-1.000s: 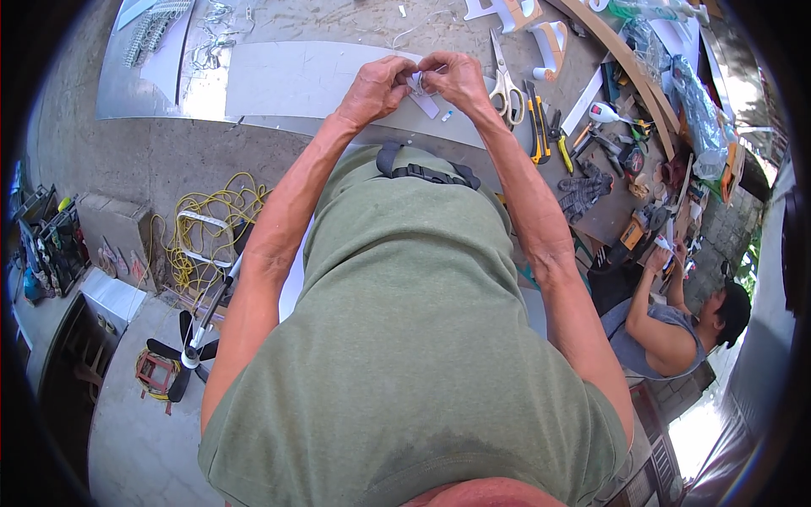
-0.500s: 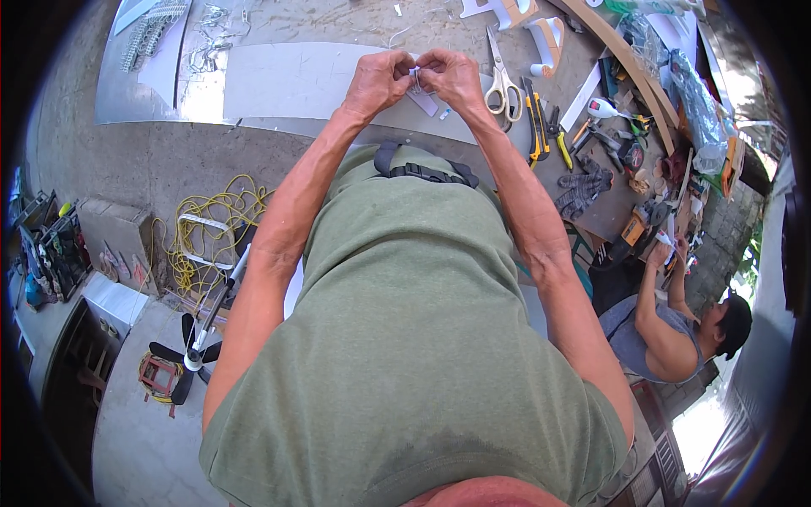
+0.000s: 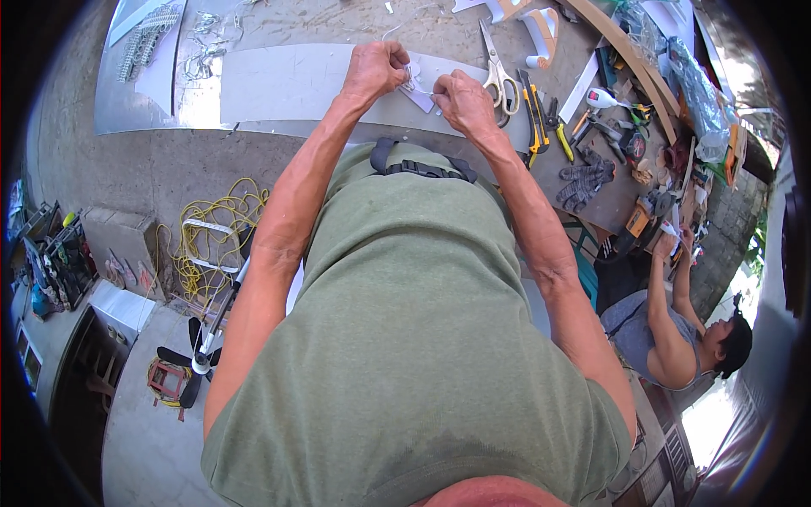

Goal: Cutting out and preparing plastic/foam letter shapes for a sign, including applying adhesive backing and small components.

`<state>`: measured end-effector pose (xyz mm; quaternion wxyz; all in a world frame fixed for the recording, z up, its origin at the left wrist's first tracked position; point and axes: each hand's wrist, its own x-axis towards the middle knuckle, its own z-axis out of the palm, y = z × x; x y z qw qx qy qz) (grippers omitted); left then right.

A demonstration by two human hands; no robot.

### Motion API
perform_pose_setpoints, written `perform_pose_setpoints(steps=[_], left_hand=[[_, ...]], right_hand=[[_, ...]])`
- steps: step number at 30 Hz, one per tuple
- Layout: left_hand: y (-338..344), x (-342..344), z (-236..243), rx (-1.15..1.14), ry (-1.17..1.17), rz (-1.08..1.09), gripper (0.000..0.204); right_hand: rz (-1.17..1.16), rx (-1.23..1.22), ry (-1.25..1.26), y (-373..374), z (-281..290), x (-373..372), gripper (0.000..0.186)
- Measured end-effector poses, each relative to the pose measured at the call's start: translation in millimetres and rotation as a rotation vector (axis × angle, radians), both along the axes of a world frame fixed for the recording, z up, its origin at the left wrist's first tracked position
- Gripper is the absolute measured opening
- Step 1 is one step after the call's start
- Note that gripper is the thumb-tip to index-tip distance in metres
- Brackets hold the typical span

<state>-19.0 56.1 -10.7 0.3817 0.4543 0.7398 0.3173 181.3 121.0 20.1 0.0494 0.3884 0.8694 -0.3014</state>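
We pinch a small white strip (image 3: pixel 416 87) between left hand (image 3: pixel 376 69) and right hand (image 3: pixel 463 101) (it looks light, thin, bendable), best held at its ends.

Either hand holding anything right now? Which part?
Both. The left hand and right hand pinch a small pale piece between them, over the metal sheet, each at one end. What exactly the piece is cannot be told.

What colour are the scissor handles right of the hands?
Pale cream or white handles on the scissors, clearest in the head view.
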Motion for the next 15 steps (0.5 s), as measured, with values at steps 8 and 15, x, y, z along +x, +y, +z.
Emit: perform_pose_setpoints(steps=[8, 15], left_hand=[[0.9, 0.5, 0.8, -0.005, 0.005, -0.005, 0.026], [-10.6, 7.0, -4.0, 0.109, 0.025, 0.029, 0.026]], right_hand=[[-0.098, -0.023, 0.143, -12.6, -11.3, 5.7, 0.016], [-0.164, -0.059, 0.237, 1.1, -12.0, -3.3, 0.017]])
